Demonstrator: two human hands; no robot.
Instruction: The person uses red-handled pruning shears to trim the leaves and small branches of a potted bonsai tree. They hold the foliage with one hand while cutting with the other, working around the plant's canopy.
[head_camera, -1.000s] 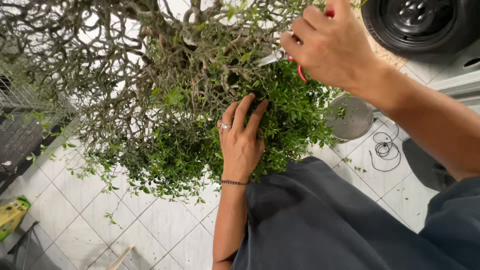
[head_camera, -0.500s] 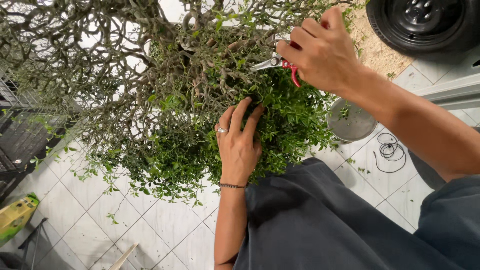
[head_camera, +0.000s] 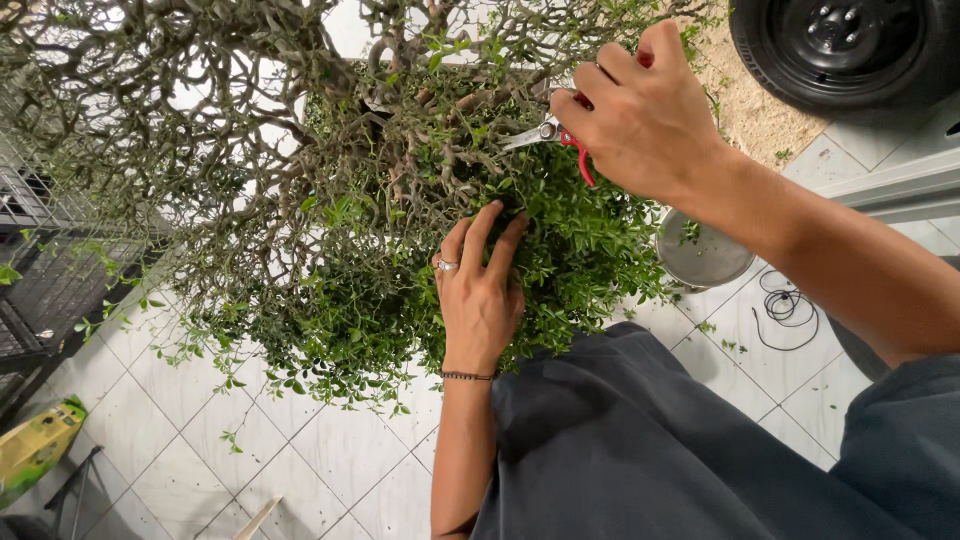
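A bushy small tree (head_camera: 330, 210) with twisted grey branches and small green leaves fills the upper middle of the head view. My left hand (head_camera: 480, 290), with a ring and a thin bracelet, lies flat with fingers together against the leafy clump at the tree's lower right. My right hand (head_camera: 640, 110) is closed around red-handled scissors (head_camera: 545, 135), whose metal blades point left into the branches just above my left hand.
A round metal bowl (head_camera: 705, 255) and a coiled black cable (head_camera: 785, 305) lie on the white tiled floor (head_camera: 330, 460) at the right. A black tyre (head_camera: 850, 45) sits top right beside sandy ground. Dark wire cages (head_camera: 40, 270) stand at the left, a yellow-green object (head_camera: 35, 450) bottom left.
My right hand with the scissors has come down and left, bringing the blades into the branches. My left hand has stayed on the foliage.
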